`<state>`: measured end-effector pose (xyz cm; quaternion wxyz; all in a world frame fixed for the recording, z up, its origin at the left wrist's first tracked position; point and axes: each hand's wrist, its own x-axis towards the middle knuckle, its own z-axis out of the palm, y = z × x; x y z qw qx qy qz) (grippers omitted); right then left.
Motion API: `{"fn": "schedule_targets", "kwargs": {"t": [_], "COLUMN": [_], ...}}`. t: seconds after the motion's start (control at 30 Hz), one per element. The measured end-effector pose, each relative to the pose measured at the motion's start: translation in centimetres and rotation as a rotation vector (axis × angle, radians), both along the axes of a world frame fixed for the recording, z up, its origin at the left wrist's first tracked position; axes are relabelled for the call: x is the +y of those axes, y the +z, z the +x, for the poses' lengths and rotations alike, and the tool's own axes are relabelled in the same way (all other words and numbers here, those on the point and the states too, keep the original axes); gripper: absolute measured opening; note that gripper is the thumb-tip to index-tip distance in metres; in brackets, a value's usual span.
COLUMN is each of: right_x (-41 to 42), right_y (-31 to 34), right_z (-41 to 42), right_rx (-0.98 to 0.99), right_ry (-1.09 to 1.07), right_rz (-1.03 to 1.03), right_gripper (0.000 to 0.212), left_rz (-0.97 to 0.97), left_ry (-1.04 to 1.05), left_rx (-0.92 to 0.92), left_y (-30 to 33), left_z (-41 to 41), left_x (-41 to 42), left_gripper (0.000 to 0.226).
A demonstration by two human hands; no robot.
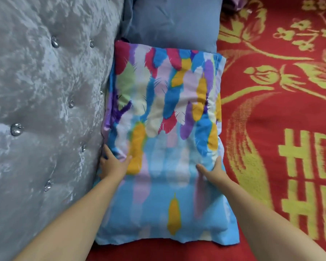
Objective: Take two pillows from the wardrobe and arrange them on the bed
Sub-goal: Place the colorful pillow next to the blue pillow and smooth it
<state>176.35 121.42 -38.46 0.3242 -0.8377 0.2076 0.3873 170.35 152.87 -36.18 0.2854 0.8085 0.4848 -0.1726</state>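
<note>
Pressing a feather-print pillow (pixel 166 140) down onto the bed (pixel 279 113) with both hands.

The pillow is lying flat on the red and yellow bedspread, its long left edge touching the grey tufted headboard (pixel 45 102) and its far end overlapping a blue pillow (pixel 175 21) that is sitting just beyond it, also against the headboard. The left hand (pixel 113 163) is gripping the pillow's headboard-side edge, thumb on top and fingers tucked between pillow and headboard, so this grip is clamping the pillow. The right hand (pixel 213 169) is resting on the pillow's opposite edge, away from the headboard, thumb spread across the fabric; its fingers are going over the side, and I cannot tell whether they are curling under.
</note>
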Motion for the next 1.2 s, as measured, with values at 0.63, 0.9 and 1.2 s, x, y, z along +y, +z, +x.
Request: {"fn": "schedule_targets", "kwargs": {"t": [0.63,0.9,1.2], "right_x": [5.4,3.8,-3.5], "right_y": [12.3,25.8,32.7], "right_z": [1.7,5.6,2.7], "right_rx": [-0.445,-0.786,-0.982], "right_ry": [0.515,0.646,0.881], "right_rz": [-0.197,-0.28,-0.208], "right_gripper": [0.068,0.063,0.062], "left_rz": [0.308,0.511,0.666], "left_ry": [-0.52,-0.664,-0.435], "left_rx": [-0.231,-0.592,-0.524], "left_y": [11.0,26.0,31.9], "left_z": [2.7,6.7,-2.5], "left_x": [-4.9,-7.7,-16.1], "left_gripper": [0.059,0.052,0.053]}}
